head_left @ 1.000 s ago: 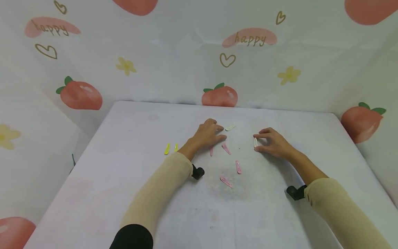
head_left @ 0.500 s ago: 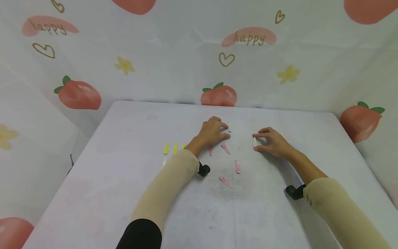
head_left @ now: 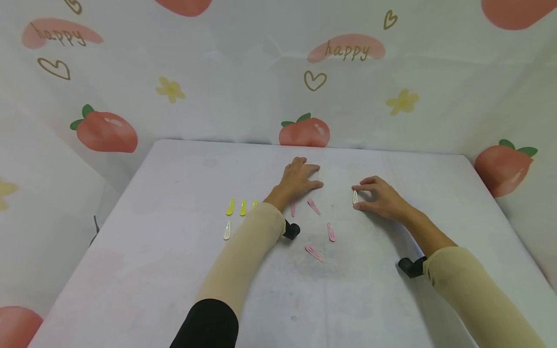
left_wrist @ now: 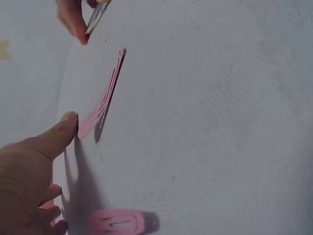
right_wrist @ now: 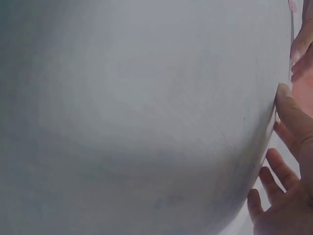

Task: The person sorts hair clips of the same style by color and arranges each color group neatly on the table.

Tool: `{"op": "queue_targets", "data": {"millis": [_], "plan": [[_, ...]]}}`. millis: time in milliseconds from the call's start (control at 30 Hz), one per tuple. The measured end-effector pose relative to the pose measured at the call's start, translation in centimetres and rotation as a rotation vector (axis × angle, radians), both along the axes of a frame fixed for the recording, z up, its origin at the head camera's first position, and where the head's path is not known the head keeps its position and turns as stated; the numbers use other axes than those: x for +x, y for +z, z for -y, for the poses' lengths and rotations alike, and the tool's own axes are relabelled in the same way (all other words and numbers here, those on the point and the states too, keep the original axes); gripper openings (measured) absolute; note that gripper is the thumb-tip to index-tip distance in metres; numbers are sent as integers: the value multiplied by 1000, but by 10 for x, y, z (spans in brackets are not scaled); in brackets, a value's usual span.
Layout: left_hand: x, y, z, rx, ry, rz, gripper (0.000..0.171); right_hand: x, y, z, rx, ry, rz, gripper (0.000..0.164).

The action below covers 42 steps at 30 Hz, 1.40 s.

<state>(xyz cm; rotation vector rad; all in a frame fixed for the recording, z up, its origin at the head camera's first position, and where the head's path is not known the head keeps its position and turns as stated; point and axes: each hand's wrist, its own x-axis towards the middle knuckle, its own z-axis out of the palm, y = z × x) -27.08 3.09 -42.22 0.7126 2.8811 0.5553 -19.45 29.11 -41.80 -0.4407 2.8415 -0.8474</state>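
In the head view my left hand (head_left: 299, 178) is at the far middle of the table, thumb and forefinger at the two ends of a white snap hair clip (head_left: 319, 176). To its right, my right hand (head_left: 379, 197) pinches another white hair clip (head_left: 355, 197) lengthwise between thumb and forefinger, low over the table. The left wrist view shows my left hand (left_wrist: 34, 166) beside a pink hair clip (left_wrist: 103, 103), its own white clip hidden. Higher up, the right hand's white clip (left_wrist: 97, 18) shows. In the right wrist view my right hand (right_wrist: 291, 181) lies along the edge.
Several pink hair clips, one of them (head_left: 331, 232) near the middle, lie scattered on the white table (head_left: 143, 270). Yellow clips (head_left: 242, 208) stand in a row at left, partly behind the left sleeve (head_left: 243, 256). A white clip (head_left: 227, 230) lies below them.
My left hand has moved right and away, and the white clip by it has turned from slanted to pointing away, now between thumb and forefinger. The right hand stays nearly still with its clip.
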Motion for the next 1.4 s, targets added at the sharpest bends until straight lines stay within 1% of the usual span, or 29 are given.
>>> {"op": "queue_targets", "data": {"millis": [167, 267, 367, 467, 533, 700, 767, 867, 967, 1100, 1233, 1400], "plan": [[0, 3, 2, 35, 9, 31, 52, 0, 1, 0, -1, 7, -4, 57], [1, 4, 6, 49, -4, 43, 52, 0, 0, 0, -5, 13, -9, 56], [2, 7, 15, 65, -18, 59, 50, 0, 1, 0, -8, 17, -9, 56], [5, 14, 29, 78, -24, 73, 48, 0, 1, -1, 1, 18, -10, 57], [9, 18, 39, 79, -32, 68, 47, 0, 1, -1, 7, 18, -9, 57], [23, 27, 62, 88, -63, 36, 49, 0, 1, -2, 4, 26, -17, 57], [30, 30, 73, 108, -79, 26, 49, 0, 1, -2, 3, 33, -24, 56], [41, 31, 91, 151, -99, 14, 49, -1, 0, -1, 2, 36, -26, 57], [52, 30, 112, 187, -107, 8, 49, -2, -2, 0, 3, 38, -21, 57], [67, 26, 137, 222, -84, 16, 49, -1, -2, 1, 5, 30, -19, 58], [79, 22, 153, 232, -85, 7, 48, 0, 0, -1, -1, 24, -17, 58], [92, 17, 169, 218, -81, 17, 47, 1, -1, -1, 4, 30, -24, 58]]}}
